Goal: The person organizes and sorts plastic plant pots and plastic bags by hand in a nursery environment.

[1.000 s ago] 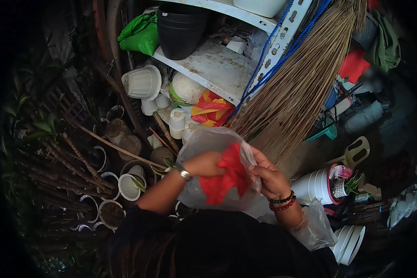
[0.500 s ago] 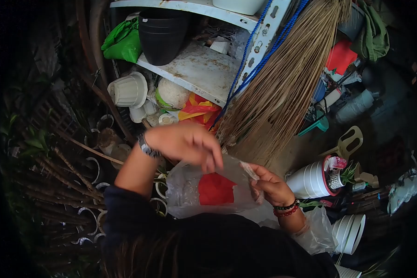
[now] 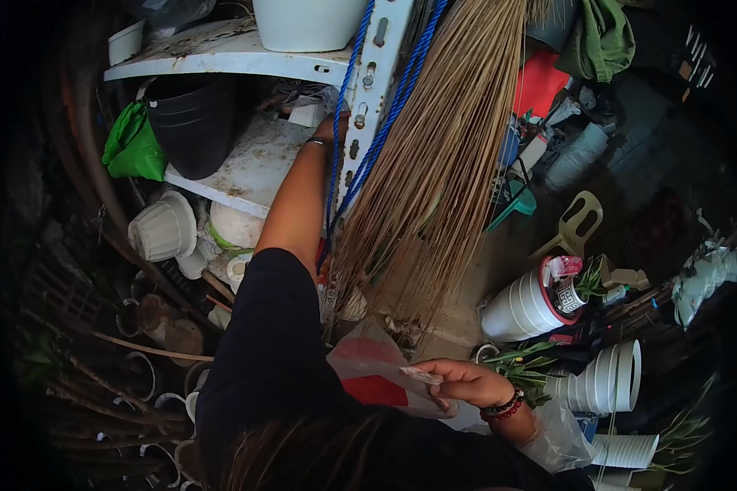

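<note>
My left hand [image 3: 329, 129] reaches deep onto the lower shelf [image 3: 258, 155], beside its slotted metal post [image 3: 370, 94]. The blue rope and the post partly cover it, and its fingers are hidden. Close to it lie a small white container [image 3: 305, 114] and some crumpled clear plastic. Low in front of my body, my right hand [image 3: 471, 385] pinches the gathered rim of a clear plastic bag [image 3: 367, 348]. Something red [image 3: 374, 391] shows through the bag; its kind cannot be made out. My sleeve covers part of the bag.
A stick broom [image 3: 438, 155] hangs right of the post. A black pot [image 3: 190, 127] and a green bag [image 3: 135, 146] sit at the shelf's left. White pots [image 3: 165, 227] stand below; a ribbed white planter [image 3: 520, 303] and stacked pots [image 3: 606, 376] are at right.
My left hand has left the bag's mouth and stretched up onto the shelf. My right hand keeps hold of the bag, now lower in view. The whole view has shifted.
</note>
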Motion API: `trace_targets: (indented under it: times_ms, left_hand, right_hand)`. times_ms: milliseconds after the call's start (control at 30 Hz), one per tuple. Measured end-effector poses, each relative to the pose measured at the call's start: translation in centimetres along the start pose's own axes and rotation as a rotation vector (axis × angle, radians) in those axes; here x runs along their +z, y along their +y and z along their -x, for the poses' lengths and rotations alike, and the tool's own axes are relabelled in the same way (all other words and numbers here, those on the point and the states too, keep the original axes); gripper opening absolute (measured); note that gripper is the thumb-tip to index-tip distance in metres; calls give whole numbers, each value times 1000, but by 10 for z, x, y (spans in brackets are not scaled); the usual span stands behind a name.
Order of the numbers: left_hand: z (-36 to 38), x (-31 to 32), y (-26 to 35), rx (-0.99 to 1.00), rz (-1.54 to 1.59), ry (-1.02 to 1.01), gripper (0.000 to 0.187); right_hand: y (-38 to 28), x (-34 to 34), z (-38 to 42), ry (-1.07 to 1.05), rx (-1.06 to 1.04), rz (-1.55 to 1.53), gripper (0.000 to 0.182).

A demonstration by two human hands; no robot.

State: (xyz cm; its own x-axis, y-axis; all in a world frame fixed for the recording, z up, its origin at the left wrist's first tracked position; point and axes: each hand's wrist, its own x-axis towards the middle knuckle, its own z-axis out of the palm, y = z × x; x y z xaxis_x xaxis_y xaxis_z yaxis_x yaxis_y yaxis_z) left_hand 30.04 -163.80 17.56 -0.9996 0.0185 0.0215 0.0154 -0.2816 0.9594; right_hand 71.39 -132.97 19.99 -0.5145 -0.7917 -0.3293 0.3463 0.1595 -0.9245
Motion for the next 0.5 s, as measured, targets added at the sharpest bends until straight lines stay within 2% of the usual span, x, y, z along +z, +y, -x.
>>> trace_targets:
  times_ms: [167, 233, 267, 300, 333, 367, 400, 467, 500]
  left_hand:
    - [5, 2, 0, 72, 283, 99, 40]
    - [26, -4, 14, 181, 288, 161, 45]
    - [41, -7, 20, 293, 177, 222, 48]
    - [57, -16, 24, 514, -233, 321, 55]
    - [73, -26, 27, 704, -639, 525, 63]
    - [120, -20, 42, 680, -931, 565, 64]
    - [134, -31, 37, 664, -946, 578, 64]
    - [164, -65, 28, 264, -1294, 252, 53]
    - [187, -77, 27, 242, -1304, 267, 53]
  right_hand:
    - [3, -7, 1, 22, 25, -34, 49]
    - [6, -10, -2, 13, 32, -45, 49]
    - [6, -11, -1, 9, 37, -48, 49]
    - [5, -11, -3, 17, 33, -17, 49]
    - [6, -13, -6, 1, 34, -23, 49]
    - [10, -15, -9, 0, 18, -18, 49]
    - [12, -16, -11, -3, 6, -15, 49]
    - [8, -13, -19, -25, -1, -4, 48]
    - [9, -12, -23, -19, -20, -11, 47]
